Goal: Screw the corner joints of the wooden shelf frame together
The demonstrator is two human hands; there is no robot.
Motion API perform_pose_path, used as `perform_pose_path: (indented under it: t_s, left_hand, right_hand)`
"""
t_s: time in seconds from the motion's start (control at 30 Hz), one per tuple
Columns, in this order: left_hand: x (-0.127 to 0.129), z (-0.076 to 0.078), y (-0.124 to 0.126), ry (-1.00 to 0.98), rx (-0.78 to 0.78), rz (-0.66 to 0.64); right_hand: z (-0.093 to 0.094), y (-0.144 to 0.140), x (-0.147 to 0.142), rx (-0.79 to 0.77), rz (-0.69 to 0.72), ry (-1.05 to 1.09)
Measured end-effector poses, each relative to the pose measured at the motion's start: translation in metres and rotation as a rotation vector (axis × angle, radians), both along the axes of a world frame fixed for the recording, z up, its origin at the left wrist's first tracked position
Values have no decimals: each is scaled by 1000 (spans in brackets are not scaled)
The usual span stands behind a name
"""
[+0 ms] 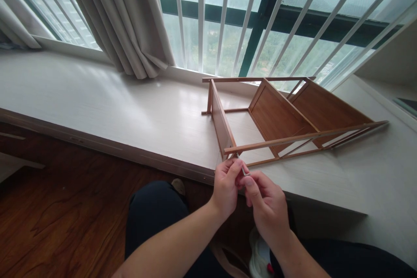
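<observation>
At a barred window, we see a bamboo-coloured wooden rack [280, 117] lying on its side on a pale, smooth white ledge [114, 104]. The rack is built of thin square rails and flat, fine-grained panels; its long axis runs from the near left corner away to the right, and its slim legs point toward the window on the left end. One long rail crosses the front, rising slightly to the right.

At the rack's near corner we find both hands together. The left hand [226, 186] is curled, fingers pinched around a small metal tool [243, 168], a thin grey rod that slants up toward the corner joint of the rack. The right hand [265, 204] closes on the same tool from the other side, thumb and forefinger pressed to its lower end. Both forearms rise from the bottom edge and converge, wrists bent slightly inward; the hands touch each other.

Below them we see dark trousers [153, 217] and a white shoe [260, 258] over a reddish, glossy wood floor [58, 217]. Heavy beige curtains [127, 17] hang in folds at the left of the white window bars [228, 17].
</observation>
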State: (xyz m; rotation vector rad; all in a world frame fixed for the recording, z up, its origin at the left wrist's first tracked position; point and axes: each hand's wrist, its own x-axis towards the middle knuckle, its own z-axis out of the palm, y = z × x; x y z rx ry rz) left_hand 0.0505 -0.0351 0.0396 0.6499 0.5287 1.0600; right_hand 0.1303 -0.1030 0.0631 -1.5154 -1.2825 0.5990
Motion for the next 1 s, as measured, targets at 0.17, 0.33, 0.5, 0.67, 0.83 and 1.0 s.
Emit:
perform_pose_path:
  t_s: [0.17,0.33,0.5,0.67,0.83,1.0]
  left_hand:
    - [0,1,0,-20,-18,1]
    - [0,1,0,-33,-24,-6]
    - [1,3,0,-78,-78,-19]
    - [1,6,-1,-107,-110,-41]
    - [-1,9,1,-88,-119,-48]
    - [-2,10,5,-96,-141,-72]
  right_hand:
    - [1,1,-1,15,5,-4]
    - [2,2,-1,22,-1,-24]
    - [6,3,-2,16,-8,-83]
    - [11,3,-3,13,-8,-160]
    - [14,5,-2,51,-32,-258]
    - [17,7,-2,69,-55,-322]
